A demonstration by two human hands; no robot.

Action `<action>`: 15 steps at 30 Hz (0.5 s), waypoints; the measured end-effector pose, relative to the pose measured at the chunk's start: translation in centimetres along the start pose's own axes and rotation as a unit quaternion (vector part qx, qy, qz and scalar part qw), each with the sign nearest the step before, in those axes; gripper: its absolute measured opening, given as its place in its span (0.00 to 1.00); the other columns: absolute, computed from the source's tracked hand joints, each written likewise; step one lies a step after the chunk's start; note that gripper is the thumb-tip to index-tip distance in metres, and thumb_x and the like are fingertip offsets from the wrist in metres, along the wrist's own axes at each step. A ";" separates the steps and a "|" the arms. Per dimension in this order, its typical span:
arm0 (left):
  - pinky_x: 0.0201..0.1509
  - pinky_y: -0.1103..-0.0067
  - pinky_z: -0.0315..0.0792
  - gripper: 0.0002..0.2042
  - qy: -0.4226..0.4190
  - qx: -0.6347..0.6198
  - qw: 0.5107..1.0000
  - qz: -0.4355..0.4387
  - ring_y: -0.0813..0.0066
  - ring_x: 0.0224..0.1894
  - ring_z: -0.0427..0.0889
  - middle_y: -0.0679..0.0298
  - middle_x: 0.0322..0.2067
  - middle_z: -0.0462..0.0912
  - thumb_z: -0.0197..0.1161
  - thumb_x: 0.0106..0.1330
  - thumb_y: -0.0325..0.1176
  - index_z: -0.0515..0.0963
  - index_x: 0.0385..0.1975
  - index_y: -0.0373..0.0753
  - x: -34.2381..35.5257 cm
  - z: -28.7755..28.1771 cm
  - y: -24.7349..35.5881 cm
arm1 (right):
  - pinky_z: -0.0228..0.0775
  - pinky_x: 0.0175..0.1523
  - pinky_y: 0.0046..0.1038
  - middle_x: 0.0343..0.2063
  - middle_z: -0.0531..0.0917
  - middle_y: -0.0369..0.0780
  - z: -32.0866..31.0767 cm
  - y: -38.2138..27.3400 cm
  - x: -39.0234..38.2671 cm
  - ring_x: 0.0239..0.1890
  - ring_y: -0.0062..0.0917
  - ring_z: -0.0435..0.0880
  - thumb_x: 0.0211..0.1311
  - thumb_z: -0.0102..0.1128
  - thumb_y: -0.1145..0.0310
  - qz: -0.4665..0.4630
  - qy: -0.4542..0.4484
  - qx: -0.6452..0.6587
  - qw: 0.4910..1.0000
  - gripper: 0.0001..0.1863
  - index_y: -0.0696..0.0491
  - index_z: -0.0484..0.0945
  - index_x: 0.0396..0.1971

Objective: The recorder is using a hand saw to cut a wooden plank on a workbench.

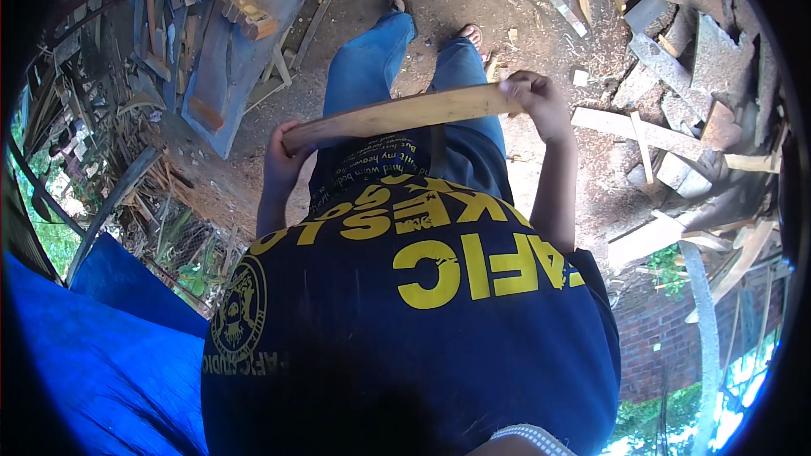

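While in both hands (pixel 285 152) (pixel 542 107) a board (pixel 405 114), yellow lettering (pixel 476 268) across dark shirt (pixel 524 346).

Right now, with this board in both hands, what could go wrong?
Your bare left hand and right hand might catch splinters from the board. If it slipped, it could strike your right foot, whose toes look exposed. Wood pieces scattered on the ground at right could trip you.

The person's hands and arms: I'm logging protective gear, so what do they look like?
The left hand and right hand are gloveless, with no watch showing. The forearms are bare; the right sleeve is short and dark.
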State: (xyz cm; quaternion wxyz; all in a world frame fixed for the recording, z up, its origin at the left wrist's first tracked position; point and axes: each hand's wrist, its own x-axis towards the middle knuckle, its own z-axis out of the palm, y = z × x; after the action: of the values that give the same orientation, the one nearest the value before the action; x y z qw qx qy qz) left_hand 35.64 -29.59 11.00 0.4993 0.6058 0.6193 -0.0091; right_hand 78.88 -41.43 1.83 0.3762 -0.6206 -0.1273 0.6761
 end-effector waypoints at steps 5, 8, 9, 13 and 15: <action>0.61 0.71 0.68 0.32 0.025 -0.106 0.994 0.025 0.63 0.57 0.71 0.52 0.57 0.67 0.65 0.59 0.25 0.57 0.62 0.34 2.6 -1.3 1.5 | 0.81 0.32 0.25 0.29 0.83 0.43 0.2 -2.5 -2.6 0.28 0.26 0.85 0.50 0.69 0.72 0.069 -0.130 0.044 0.988 0.16 0.62 0.77 0.38; 0.66 0.68 0.61 0.33 0.084 -0.091 0.990 0.070 0.60 0.64 0.63 0.49 0.63 0.58 0.63 0.61 0.25 0.54 0.65 0.36 3.6 -0.5 3.9 | 0.81 0.32 0.22 0.32 0.84 0.45 -0.6 -2.9 -3.9 0.27 0.25 0.85 0.54 0.64 0.75 -0.033 -0.030 0.053 0.998 0.18 0.63 0.76 0.46; 0.66 0.68 0.61 0.33 0.083 -0.092 0.990 0.073 0.60 0.64 0.63 0.49 0.63 0.58 0.63 0.61 0.25 0.54 0.65 0.36 3.8 -0.5 4.6 | 0.81 0.32 0.22 0.32 0.84 0.45 -1.2 -2.9 -4.1 0.27 0.25 0.85 0.54 0.64 0.75 -0.034 -0.029 0.052 0.998 0.18 0.63 0.76 0.46; 0.69 0.67 0.56 0.33 0.096 -0.060 0.992 0.057 0.57 0.68 0.57 0.49 0.66 0.53 0.61 0.63 0.28 0.51 0.66 0.37 3.5 -1.1 4.7 | 0.83 0.34 0.23 0.38 0.80 0.53 -3.1 -0.5 -3.7 0.29 0.31 0.85 0.59 0.59 0.74 -0.069 0.276 0.122 0.951 0.22 0.73 0.67 0.47; 0.68 0.67 0.57 0.32 0.090 -0.050 0.992 0.070 0.57 0.67 0.58 0.50 0.65 0.54 0.61 0.64 0.29 0.52 0.66 0.37 3.2 -1.6 3.0 | 0.82 0.42 0.26 0.39 0.78 0.53 -2.9 1.8 -2.3 0.36 0.36 0.83 0.62 0.54 0.77 -0.082 0.335 0.247 0.906 0.18 0.74 0.64 0.46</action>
State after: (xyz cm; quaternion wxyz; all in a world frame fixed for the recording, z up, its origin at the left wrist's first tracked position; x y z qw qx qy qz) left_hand 37.71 -25.44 11.62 0.4702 0.6205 0.6177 0.1115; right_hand 80.87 -45.11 1.80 0.5922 -0.6847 0.1271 0.4055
